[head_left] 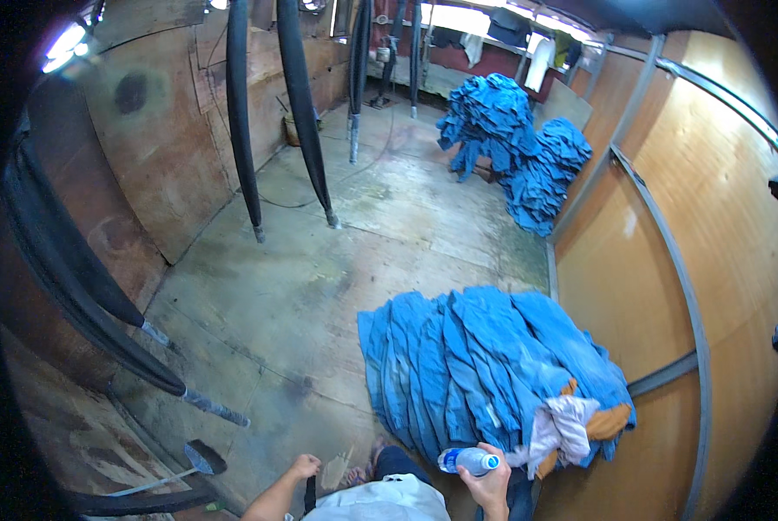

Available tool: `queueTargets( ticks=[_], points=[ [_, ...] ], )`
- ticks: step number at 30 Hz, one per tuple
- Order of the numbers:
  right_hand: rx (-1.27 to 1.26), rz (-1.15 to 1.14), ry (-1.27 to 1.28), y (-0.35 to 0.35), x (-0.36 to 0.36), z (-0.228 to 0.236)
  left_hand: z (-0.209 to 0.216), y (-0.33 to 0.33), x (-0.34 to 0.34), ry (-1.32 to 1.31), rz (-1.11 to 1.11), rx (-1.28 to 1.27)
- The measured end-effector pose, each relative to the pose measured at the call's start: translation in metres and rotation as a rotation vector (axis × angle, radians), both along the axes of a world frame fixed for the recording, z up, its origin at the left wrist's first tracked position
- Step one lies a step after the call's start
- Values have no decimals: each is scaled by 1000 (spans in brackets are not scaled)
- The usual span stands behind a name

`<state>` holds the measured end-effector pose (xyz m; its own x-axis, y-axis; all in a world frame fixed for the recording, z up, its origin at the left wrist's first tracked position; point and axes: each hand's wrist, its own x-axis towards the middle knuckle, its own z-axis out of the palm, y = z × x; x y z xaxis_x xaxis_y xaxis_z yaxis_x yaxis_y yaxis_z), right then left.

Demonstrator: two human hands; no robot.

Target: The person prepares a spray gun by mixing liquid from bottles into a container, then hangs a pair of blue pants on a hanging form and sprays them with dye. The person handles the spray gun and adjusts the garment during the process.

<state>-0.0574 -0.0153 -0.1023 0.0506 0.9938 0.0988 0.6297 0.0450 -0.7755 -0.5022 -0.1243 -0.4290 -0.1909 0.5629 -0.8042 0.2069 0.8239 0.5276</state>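
Note:
My right hand [491,488] is wrapped round a clear plastic bottle [460,458] with a blue label, held tilted in front of my body at the lower edge. The bottle's top points right, toward my thumb. Off to the left, my left hand [305,467] hangs with its fingers curled in; what they hold, if anything, is hidden. Just beyond the bottle lies a wide heap of blue garments [458,365], layered in rows. On its near right end rest a pale lilac cloth [563,425] and an orange cloth [609,422].
More blue garments [502,122] are piled at the far right by the wooden wall [641,252]. Long black fabric-covered tubes [306,113] hang down at the left. A broad-bladed tool [203,458] with a long handle lies at the lower left. A bucket [302,130] stands by the left wall.

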Motion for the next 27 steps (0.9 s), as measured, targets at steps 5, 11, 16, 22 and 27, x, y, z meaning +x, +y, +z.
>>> queueTargets(
  ticks=[5, 11, 16, 22, 27],
  points=[
    [-145, 87, 1, 122, -88, -15, -37, 70, -42, -52, -11, -63],
    [-141, 281, -33, 293, -174, -15, -44, 144, -150, -6, 234, -276],
    [7, 363, -116, 473, -248, 0, -25, 248, -246, 45, 164, -375],
    [125, 639, -124, 661, -347, 18, -24, 469, -282, 64, 339, -100],
    [15, 683, -62, 792, -414, 8, 35, 728, -277, 97, 182, 476]
  ],
)
